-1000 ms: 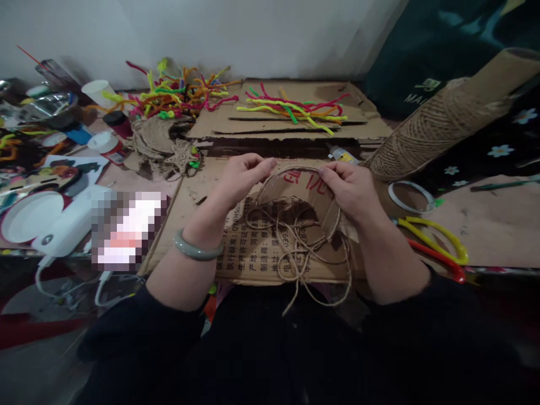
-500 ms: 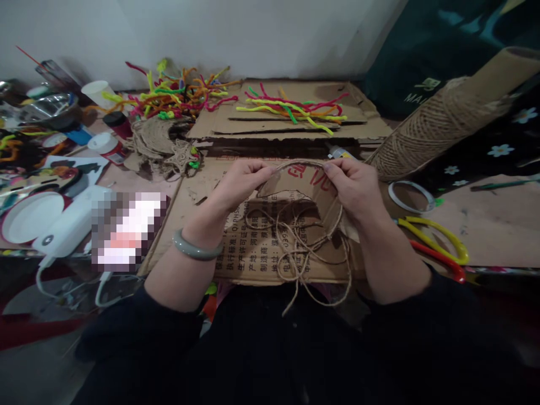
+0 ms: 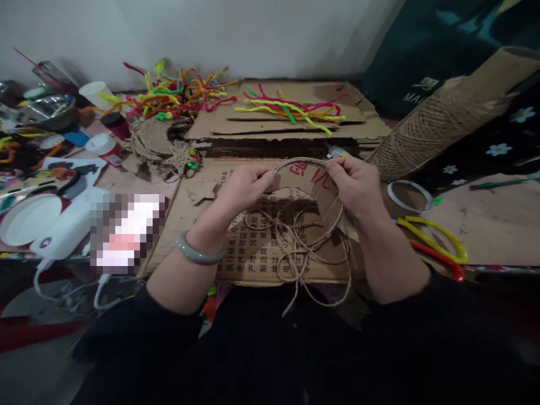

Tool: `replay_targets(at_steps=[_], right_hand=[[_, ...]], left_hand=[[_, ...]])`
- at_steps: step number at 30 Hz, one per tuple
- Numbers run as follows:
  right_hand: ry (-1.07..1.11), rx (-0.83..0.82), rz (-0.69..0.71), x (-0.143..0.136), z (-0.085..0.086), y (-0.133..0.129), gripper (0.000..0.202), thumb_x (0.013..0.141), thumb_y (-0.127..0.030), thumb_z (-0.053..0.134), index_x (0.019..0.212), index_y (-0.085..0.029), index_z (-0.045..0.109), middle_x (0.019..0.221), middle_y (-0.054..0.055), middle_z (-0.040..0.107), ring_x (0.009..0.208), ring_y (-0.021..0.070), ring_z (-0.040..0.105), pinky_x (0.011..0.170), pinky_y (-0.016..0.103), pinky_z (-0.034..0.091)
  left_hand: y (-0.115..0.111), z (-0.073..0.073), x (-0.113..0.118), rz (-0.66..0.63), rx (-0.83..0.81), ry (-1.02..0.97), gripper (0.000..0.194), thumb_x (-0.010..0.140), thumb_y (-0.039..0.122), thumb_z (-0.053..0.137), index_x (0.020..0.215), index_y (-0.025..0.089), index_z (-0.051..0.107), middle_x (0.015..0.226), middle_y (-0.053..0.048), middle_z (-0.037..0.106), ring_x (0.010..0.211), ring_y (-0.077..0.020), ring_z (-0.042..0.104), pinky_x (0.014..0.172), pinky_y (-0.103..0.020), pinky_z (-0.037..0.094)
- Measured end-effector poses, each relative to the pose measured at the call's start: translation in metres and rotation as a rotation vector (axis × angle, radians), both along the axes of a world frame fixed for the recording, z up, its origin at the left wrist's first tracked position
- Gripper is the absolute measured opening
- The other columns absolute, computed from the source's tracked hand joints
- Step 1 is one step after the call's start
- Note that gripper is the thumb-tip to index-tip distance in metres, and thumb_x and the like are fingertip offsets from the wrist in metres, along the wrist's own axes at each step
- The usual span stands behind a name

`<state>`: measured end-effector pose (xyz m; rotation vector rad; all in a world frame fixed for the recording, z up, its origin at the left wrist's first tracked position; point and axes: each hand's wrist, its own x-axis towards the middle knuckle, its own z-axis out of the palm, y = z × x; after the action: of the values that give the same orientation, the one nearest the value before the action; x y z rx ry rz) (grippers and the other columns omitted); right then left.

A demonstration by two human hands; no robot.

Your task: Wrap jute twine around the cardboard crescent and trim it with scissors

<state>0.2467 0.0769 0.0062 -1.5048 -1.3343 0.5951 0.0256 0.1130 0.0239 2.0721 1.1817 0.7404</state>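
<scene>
A curved piece of cardboard with red print is held up in front of me, with jute twine running along its rounded upper edge. My left hand pinches the twine and edge at the left end of the arc. On the right side, my right hand pinches the same edge between thumb and fingers. Loose loops of the twine dangle below, over the printed cardboard box. My fingertips partly hide the edge.
A large roll of jute twine leans at right, beside a tape ring and yellow-and-red-handled scissors. Coloured pipe cleaners lie at the back. A twine-covered star, a phone and jars are at left.
My left hand has shifted slightly right and down along the edge, uncovering a small cardboard scrap on the box. The right hand stays almost in place.
</scene>
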Motion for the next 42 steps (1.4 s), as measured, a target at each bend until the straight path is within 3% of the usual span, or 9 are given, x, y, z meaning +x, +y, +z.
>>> replay_targets(at_steps=[6,11,14,21,26,37,42], right_hand=[[0.033,0.017,0.004,0.001,-0.002,0.001,0.023,0.082,-0.043,0.061,0.073,-0.022,0.065,0.061,0.000,0.056,0.056,0.0138,0.048,0.053,0.030,0.037],[0.035,0.013,0.007,0.004,-0.004,0.004,0.024,0.081,-0.044,0.060,0.072,-0.022,0.061,0.061,0.000,0.051,0.056,0.0136,0.044,0.051,0.030,0.035],[0.033,0.017,0.009,0.006,-0.006,0.005,0.023,0.082,-0.043,0.060,0.074,-0.022,0.062,0.063,0.000,0.052,0.057,0.0138,0.045,0.051,0.029,0.034],[0.023,0.022,-0.003,0.004,-0.003,0.003,0.019,0.083,-0.038,0.059,0.073,-0.022,0.062,0.062,-0.001,0.050,0.056,0.0137,0.044,0.053,0.030,0.033],[0.034,-0.002,-0.008,0.001,0.002,0.000,0.020,0.083,-0.038,0.061,0.072,-0.022,0.063,0.062,0.000,0.053,0.057,0.0143,0.046,0.053,0.030,0.034],[0.065,0.038,-0.002,0.001,-0.004,0.002,0.017,0.081,-0.035,0.062,0.071,-0.022,0.065,0.059,0.000,0.055,0.054,0.0140,0.048,0.052,0.030,0.037],[0.050,0.037,-0.007,0.002,-0.003,0.001,0.017,0.082,-0.034,0.061,0.071,-0.021,0.065,0.058,0.000,0.055,0.054,0.0140,0.048,0.052,0.030,0.037]], left_hand=[[0.001,-0.005,0.004,0.077,-0.010,-0.033,0.031,0.084,0.032,0.049,0.057,0.019,0.056,0.055,0.002,0.047,0.057,-0.0127,0.041,0.054,-0.028,0.028],[0.004,-0.007,0.003,0.087,-0.123,-0.241,0.043,0.089,0.047,0.047,0.058,0.019,0.055,0.054,0.002,0.048,0.056,-0.0120,0.043,0.053,-0.026,0.032],[0.004,-0.004,0.003,0.116,-0.144,-0.316,0.040,0.090,0.045,0.049,0.063,0.018,0.061,0.055,0.001,0.052,0.056,-0.0117,0.046,0.054,-0.025,0.035],[-0.005,0.010,0.005,0.162,-0.133,-0.211,0.015,0.075,0.021,0.056,0.067,0.016,0.068,0.060,0.001,0.061,0.058,-0.0112,0.050,0.057,-0.025,0.038],[-0.006,0.012,0.005,0.178,-0.118,-0.173,0.015,0.071,0.021,0.056,0.067,0.016,0.070,0.060,0.001,0.063,0.058,-0.0117,0.050,0.056,-0.025,0.038],[-0.002,0.006,0.004,0.158,-0.071,-0.125,0.018,0.068,0.020,0.052,0.065,0.015,0.069,0.058,0.001,0.061,0.056,-0.0111,0.050,0.055,-0.024,0.037],[-0.003,0.006,0.004,0.136,-0.105,-0.169,0.016,0.070,0.018,0.051,0.058,0.016,0.061,0.055,0.003,0.054,0.053,-0.0094,0.045,0.054,-0.024,0.034]])
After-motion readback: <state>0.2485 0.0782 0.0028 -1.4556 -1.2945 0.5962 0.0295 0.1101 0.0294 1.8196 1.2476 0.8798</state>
